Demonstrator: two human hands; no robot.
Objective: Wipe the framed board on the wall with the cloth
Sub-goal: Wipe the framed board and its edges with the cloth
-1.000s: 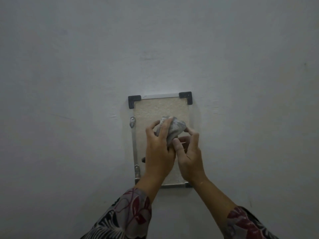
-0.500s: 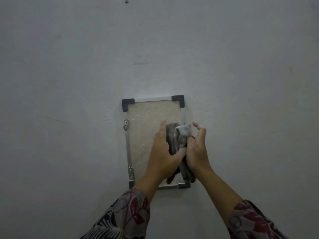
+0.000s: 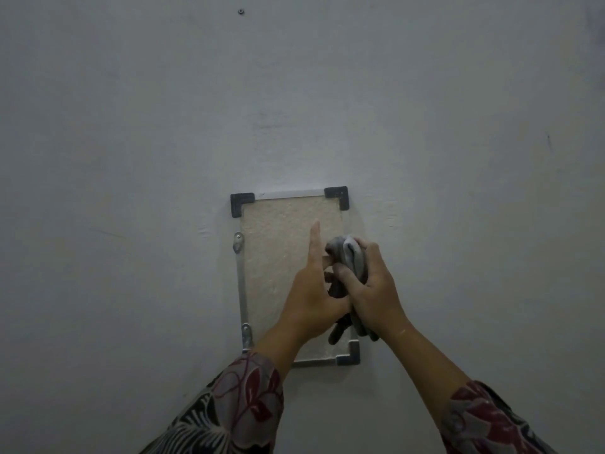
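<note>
A small framed board (image 3: pixel 278 257) hangs on the grey wall, with a pale textured face, a metal frame and black corner caps. A grey cloth (image 3: pixel 350 257) is bunched in front of the board's right side. My right hand (image 3: pixel 370 290) is closed around the cloth, and a tail of it hangs below the fist. My left hand (image 3: pixel 311 299) lies against the cloth from the left, its forefinger stretched up over the board and its other fingers on the cloth. The hands hide the board's lower right part.
The plain grey wall (image 3: pixel 131 158) fills the view. A small screw or hole (image 3: pixel 241 11) sits high up on the wall. Two metal brackets (image 3: pixel 238 243) are on the frame's left edge. Patterned sleeves cover both forearms.
The cloth has passed from under my left fingers into my right fist and now hangs lengthwise. Both hands have shifted to the board's right side, and my left forefinger has straightened.
</note>
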